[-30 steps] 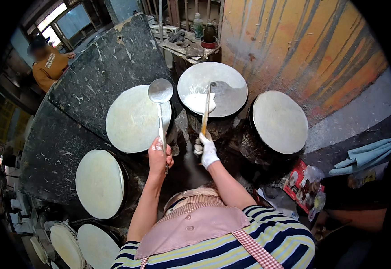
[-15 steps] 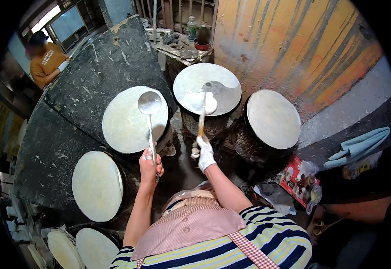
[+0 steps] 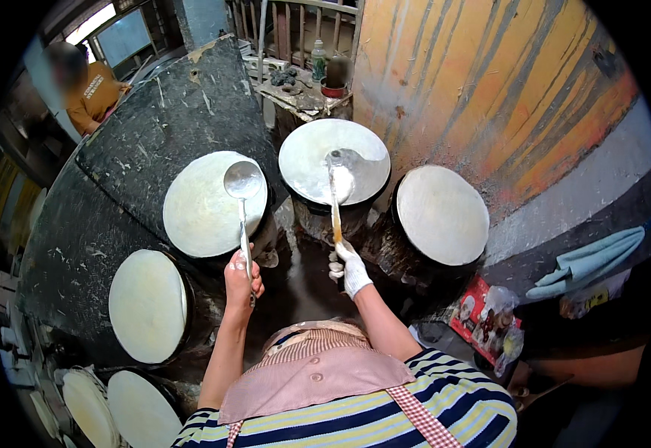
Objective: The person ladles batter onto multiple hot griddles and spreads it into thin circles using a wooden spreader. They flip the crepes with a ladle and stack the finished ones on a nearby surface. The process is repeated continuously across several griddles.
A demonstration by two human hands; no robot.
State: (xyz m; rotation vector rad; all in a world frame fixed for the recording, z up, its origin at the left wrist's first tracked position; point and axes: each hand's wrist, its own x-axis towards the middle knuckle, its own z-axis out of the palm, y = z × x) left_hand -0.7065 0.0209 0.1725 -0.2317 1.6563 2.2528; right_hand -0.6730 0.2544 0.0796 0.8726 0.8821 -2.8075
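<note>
The shirt (image 3: 463,407) was short-sleeved, striped navy, pale yellow and white; the pink apron (image 3: 288,392) had two round buttons (image 3: 315,377) and red-checked straps (image 3: 424,418); a white glove (image 3: 356,279) covered the right hand (image 3: 348,269).

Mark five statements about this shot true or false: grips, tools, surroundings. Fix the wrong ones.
1. The left grip holds a ladle. True.
2. The right grip is ungloved. False: it is gloved in white.
3. The tool in the right grip reaches over the left griddle. False: it reaches over the centre griddle.
4. A bottle stands beyond the centre griddle. True.
5. The towel is red. False: it is pale blue.
</note>
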